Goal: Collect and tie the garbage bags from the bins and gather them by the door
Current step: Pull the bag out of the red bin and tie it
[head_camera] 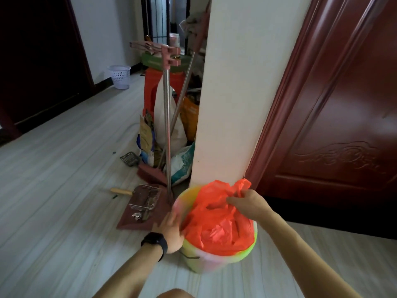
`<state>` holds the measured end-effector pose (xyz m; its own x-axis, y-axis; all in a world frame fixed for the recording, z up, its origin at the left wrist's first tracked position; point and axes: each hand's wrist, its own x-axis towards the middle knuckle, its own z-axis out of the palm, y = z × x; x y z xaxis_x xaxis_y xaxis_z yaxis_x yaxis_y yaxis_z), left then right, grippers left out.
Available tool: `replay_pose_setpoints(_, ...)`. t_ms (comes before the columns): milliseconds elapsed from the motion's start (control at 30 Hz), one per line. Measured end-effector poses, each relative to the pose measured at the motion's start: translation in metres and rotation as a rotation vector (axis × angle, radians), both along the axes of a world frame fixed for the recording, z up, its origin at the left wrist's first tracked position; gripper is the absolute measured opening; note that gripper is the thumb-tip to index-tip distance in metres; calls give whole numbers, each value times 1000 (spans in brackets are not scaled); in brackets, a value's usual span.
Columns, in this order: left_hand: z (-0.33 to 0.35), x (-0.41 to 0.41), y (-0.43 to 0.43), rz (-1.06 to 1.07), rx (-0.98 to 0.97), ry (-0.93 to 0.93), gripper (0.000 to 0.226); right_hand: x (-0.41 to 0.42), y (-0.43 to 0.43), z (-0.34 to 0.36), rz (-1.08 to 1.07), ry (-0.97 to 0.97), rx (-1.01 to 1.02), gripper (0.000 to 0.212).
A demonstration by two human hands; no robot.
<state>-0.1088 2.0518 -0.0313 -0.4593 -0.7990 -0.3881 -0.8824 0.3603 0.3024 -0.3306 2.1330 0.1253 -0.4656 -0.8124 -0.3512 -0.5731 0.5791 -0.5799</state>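
Note:
An orange-red garbage bag (217,226) sits in a pale multicoloured bin (206,263) on the floor beside a white wall corner. My right hand (247,204) pinches the bag's far upper edge and holds it bunched above the rim. My left hand (171,231), with a black watch on its wrist, lies against the bin's left rim where the bag's edge folds over; whether its fingers grip the bag cannot be told. A white mesh bin (119,76) stands far back by the left wall.
A dark red door (343,117) is right of the wall corner. Left of the bin lie a maroon dustpan (139,211) with a wire rack and a wooden-handled tool. Behind stand mop poles (166,125), sacks and a red stool.

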Motion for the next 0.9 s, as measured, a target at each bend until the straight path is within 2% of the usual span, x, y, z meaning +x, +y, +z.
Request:
replay_pose_setpoints(67,-7,-2,6,-29,-52,-34,70,1,-2,14,106,182,95,29)
replay_pose_setpoints(133,-6,-5,8,-41,-91,-71,68,2,-8,30,139,220,53,21)
replay_pose_setpoints(167,-4,-6,8,-48,-90,-92,68,1,-14,39,106,166,-28,19)
replay_pose_setpoints(267,-6,-6,9,-35,-102,-118,69,-3,-34,64,-141,-159,-371,14)
replay_pose_setpoints(300,-6,-6,9,-26,-103,-117,70,-6,-37,75,-200,-190,-489,14)
replay_pose_setpoints(433,-4,-5,10,-21,-88,-122,71,-13,-38,115,-274,13,-806,17)
replay_pose_setpoints(533,4,-2,-3,-33,-96,-143,74,-21,-31,134,-269,103,-925,18)
replay_pose_setpoints(633,33,-10,-24,-31,-152,-68,76,-26,-20,155,-313,95,-985,20)
replay_pose_setpoints(733,96,-37,-31,-85,-162,25,56,-35,-2,181,-358,110,-1087,24)
replay_pose_setpoints(833,164,-72,-22,-167,-242,273,44,-50,22,203,-401,159,-1154,32)
replay_pose_setpoints(900,204,-99,-12,-184,-255,498,52,-63,40,213,-424,164,-1181,35)
